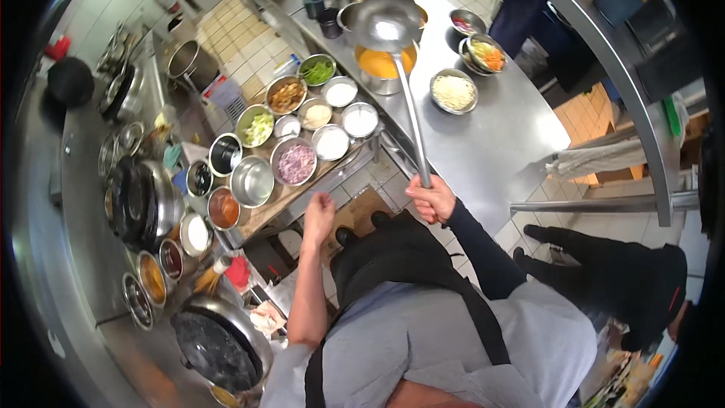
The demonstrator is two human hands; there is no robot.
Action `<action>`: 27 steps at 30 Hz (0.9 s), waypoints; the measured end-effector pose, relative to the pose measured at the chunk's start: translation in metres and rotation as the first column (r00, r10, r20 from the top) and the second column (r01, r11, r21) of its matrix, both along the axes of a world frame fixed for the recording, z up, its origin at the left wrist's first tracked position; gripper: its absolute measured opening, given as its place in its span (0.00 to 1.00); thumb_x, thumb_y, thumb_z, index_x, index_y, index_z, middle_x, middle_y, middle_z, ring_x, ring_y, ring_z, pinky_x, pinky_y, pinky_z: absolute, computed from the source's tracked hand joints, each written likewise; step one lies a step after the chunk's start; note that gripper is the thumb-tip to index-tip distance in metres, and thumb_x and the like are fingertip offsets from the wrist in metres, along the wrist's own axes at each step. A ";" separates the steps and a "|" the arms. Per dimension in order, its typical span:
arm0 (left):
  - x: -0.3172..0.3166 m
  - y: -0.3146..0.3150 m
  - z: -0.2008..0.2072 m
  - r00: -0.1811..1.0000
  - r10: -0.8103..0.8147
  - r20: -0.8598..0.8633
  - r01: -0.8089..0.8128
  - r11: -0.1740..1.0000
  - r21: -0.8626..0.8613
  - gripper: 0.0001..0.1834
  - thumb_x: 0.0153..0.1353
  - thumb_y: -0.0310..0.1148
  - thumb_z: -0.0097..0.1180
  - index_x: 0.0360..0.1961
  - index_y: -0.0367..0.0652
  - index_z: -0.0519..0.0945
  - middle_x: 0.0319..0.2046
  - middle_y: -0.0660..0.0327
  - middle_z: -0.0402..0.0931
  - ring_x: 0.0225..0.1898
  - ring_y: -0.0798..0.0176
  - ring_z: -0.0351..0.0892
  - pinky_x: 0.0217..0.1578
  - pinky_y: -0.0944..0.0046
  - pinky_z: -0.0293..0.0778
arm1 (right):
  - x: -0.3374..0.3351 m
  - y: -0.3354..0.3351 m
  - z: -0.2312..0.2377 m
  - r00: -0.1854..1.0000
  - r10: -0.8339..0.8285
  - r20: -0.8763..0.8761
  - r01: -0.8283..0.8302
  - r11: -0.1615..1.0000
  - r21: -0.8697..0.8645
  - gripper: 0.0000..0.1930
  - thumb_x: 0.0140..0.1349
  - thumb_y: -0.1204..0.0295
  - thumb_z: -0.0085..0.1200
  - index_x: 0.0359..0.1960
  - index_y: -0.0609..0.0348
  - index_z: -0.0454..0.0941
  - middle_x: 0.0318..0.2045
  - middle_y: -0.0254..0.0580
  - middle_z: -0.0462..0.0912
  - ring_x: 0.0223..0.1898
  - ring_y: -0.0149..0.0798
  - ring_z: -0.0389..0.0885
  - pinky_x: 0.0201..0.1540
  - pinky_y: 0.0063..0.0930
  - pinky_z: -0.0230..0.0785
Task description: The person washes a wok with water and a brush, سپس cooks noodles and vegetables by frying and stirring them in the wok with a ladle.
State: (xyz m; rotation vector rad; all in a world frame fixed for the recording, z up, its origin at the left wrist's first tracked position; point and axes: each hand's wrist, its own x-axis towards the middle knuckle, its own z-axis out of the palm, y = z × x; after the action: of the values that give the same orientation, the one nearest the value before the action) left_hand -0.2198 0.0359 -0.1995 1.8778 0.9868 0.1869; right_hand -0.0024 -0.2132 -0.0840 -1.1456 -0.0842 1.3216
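Observation:
My right hand [432,200] is wrapped round the handle end of a long steel ladle [414,117]. The ladle's wide round bowl is raised over a steel pot of orange-yellow liquid [375,65], whose far part it hides. Loosely curled, my left hand [320,210] hangs in front of the board of ingredient bowls, with nothing visible in it. Closest to it are a bowl of chopped red onion [294,162] and a steel bowl of clear liquid [252,181]. Further off stand bowls of white powder [331,142] and chopped green vegetable [256,127].
Right of the pot, the steel table [498,136] bears a bowl of pale shreds [454,91] and a bowl of mixed vegetables [485,55]. Woks [219,344] and sauce pots [224,208] line the left counter. Another person [627,287] in black is at the right. A curved metal rail [604,38] arches overhead.

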 end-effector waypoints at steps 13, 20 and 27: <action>0.402 -0.116 -0.020 0.957 0.287 0.031 -0.120 0.494 -0.861 0.20 0.68 0.33 0.60 0.52 0.34 0.68 0.40 0.54 0.77 0.44 0.55 0.83 0.42 0.56 0.87 | 0.032 -0.138 -0.058 0.370 0.170 0.913 0.647 0.659 -0.385 0.14 0.65 0.64 0.62 0.39 0.61 0.73 0.18 0.39 0.75 0.21 0.40 0.77 0.29 0.40 0.71; 0.380 -0.115 -0.037 0.971 0.167 0.169 0.025 0.636 -0.771 0.15 0.66 0.24 0.57 0.51 0.36 0.67 0.42 0.51 0.75 0.36 0.55 0.84 0.33 0.58 0.87 | 0.006 -0.171 -0.044 0.363 0.346 0.865 0.596 0.628 -0.501 0.16 0.61 0.67 0.63 0.47 0.57 0.77 0.27 0.57 0.83 0.33 0.63 0.82 0.37 0.53 0.73; 0.141 -0.079 -0.011 0.902 0.398 0.168 -0.076 0.529 -0.845 0.07 0.67 0.28 0.60 0.39 0.39 0.74 0.35 0.58 0.77 0.27 0.61 0.81 0.24 0.64 0.79 | 0.015 -0.212 0.035 0.349 0.622 0.701 0.123 0.711 -0.692 0.15 0.57 0.68 0.65 0.46 0.56 0.82 0.19 0.48 0.77 0.22 0.47 0.79 0.29 0.39 0.72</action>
State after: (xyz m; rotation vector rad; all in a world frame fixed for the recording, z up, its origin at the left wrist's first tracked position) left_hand -0.0791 -0.0434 -0.2100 0.7765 0.8597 0.1646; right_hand 0.0125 -0.4254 -0.0488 -2.5403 -0.7400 0.7825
